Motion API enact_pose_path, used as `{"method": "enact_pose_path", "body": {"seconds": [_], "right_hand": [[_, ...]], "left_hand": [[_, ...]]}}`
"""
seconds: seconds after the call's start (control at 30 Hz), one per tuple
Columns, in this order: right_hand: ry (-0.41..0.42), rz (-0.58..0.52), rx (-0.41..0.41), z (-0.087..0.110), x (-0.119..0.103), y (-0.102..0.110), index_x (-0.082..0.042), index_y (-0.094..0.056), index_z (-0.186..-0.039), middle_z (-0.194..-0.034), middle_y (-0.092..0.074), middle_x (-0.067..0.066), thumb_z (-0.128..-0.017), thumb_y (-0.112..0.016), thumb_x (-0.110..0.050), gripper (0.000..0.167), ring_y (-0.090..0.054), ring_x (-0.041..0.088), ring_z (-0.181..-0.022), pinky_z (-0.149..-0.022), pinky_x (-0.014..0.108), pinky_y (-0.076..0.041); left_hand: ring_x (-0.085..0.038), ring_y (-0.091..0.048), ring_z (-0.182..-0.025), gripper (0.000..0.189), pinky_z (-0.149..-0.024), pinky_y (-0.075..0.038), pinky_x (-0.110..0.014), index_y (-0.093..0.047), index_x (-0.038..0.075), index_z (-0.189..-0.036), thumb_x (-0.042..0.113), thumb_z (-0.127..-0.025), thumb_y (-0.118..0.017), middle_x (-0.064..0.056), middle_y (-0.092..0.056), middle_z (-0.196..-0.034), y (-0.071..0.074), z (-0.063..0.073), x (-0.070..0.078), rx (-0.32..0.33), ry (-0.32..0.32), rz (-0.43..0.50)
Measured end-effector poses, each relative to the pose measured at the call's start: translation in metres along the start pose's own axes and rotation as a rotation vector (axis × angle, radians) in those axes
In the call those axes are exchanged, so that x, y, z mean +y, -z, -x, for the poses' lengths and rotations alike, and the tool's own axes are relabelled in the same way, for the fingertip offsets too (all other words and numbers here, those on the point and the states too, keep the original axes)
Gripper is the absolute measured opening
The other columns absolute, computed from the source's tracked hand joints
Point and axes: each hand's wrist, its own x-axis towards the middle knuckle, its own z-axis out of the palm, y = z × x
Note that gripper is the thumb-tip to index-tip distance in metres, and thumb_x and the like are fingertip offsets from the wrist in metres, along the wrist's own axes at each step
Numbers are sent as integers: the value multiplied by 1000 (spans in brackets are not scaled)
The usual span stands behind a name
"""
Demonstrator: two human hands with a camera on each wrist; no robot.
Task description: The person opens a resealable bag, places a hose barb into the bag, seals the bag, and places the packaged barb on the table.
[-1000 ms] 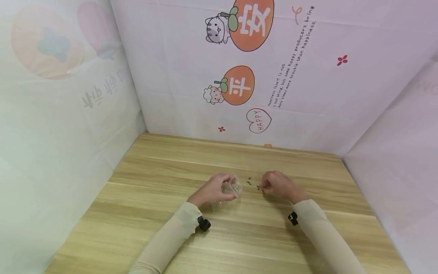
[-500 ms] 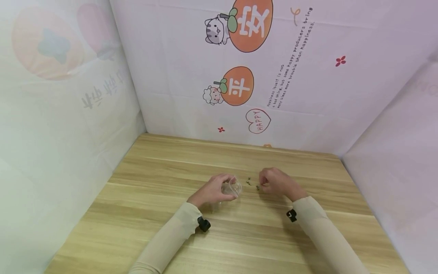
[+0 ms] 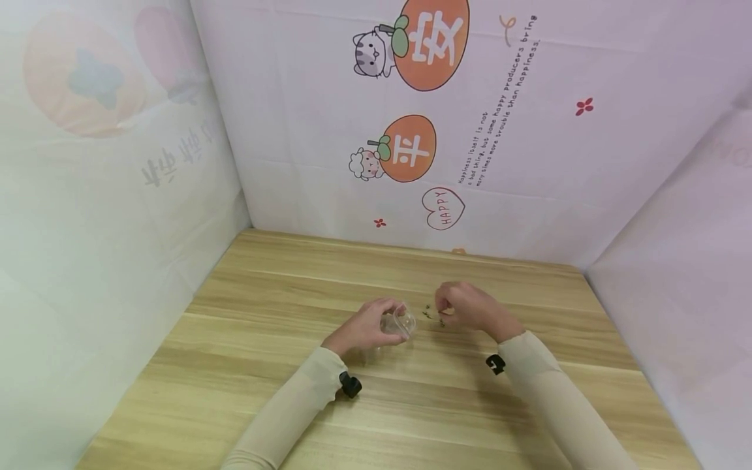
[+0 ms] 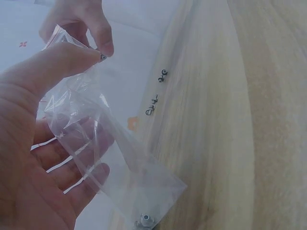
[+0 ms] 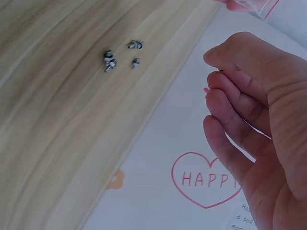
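Note:
My left hand (image 3: 367, 324) holds a clear plastic zip bag (image 4: 120, 153) by its top, thumb on one side and fingers behind the film. Down in the bag's lower corner lie small metal screws (image 4: 146, 220); how many is unclear. Across from the bag's mouth, my right hand (image 3: 472, 310) pinches a small screw (image 5: 220, 70) between thumb and index finger. Only the tip of that screw shows. Between the two hands, several loose screws (image 5: 109, 61) with what look like washers lie on the wooden table (image 3: 329, 405), below the right hand.
A white printed cloth wall (image 3: 317, 163) rises along the table's back edge. Similar cloth walls (image 3: 117, 261) stand at the left and right. Each wrist carries a small black camera (image 3: 350, 384).
The right hand has moved left and a little up, off the table and over the loose screws towards the bag. My left hand and the bag stay in place.

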Motion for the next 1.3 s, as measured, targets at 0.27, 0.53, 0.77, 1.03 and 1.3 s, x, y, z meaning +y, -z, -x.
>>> {"method": "enact_pose_path", "body": {"seconds": [0.27, 0.53, 0.77, 1.03, 1.3], "right_hand": [[59, 26, 3, -8, -14, 7, -11, -68, -82, -82, -67, -1, -83, -79, 0, 15, -64, 13, -77, -67, 22, -54], [79, 23, -17, -19, -28, 13, -9, -71, -85, -85, -70, 2, -84, -81, -1, 13, -66, 17, -78, -69, 23, -54], [142, 34, -3, -27, -39, 15, -11, -68, -82, -83, -70, 3, -81, -79, 3, 17, -59, 10, -74, -66, 20, -51], [168, 21, 7, -34, -51, 9, -10, -68, -81, -81, -67, 1, -83, -86, -6, 18, -63, 13, -74, -65, 20, -51], [187, -26, 15, -37, -53, 0, -9, -73, -85, -85, -71, 2, -84, -87, -7, 14, -69, 16, -78, -69, 20, -56]], "left_hand": [[-20, -63, -129, 48, -107, -55, -37, -64, 17, -130, 28, -88, -85, -2, -68, -137, 1, -1, 1, -2, -5, -29], [-21, -63, -130, 48, -106, -55, -37, -63, 16, -131, 27, -89, -85, -3, -67, -138, 2, 0, 2, -7, -11, -40], [-18, -63, -127, 49, -102, -56, -35, -63, 17, -131, 28, -90, -85, -1, -67, -135, 4, 0, 1, -10, -1, -20], [-17, -62, -124, 51, -98, -56, -33, -62, 18, -136, 32, -91, -83, -1, -67, -137, 5, 0, 1, -18, 13, -18], [-15, -62, -122, 57, -97, -55, -31, -60, 19, -143, 32, -92, -82, 1, -66, -140, 4, 0, 0, -14, 19, -12]]}}
